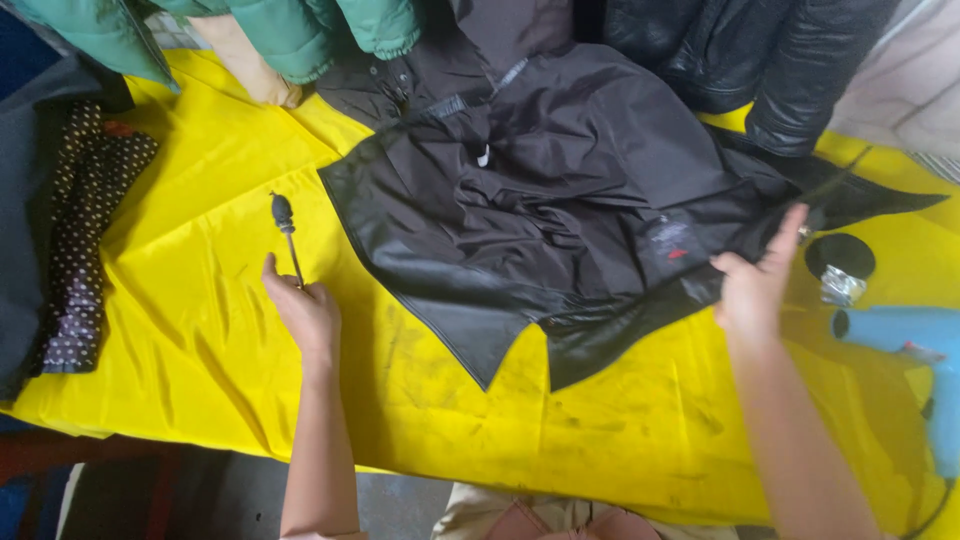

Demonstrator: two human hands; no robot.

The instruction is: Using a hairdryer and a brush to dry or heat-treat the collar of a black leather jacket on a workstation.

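The black leather jacket (540, 200) lies spread, lining up and creased, across the yellow-covered desk (200, 300); its lower hem looks unevenly flattened, so smoothing appears partly done. The left hand (303, 305) is closed, pinching the thin handle of a small dark-headed brush (284, 222) just left of the jacket. The right hand (752, 280) grips the jacket's right edge, near a blue hair dryer (915, 350).
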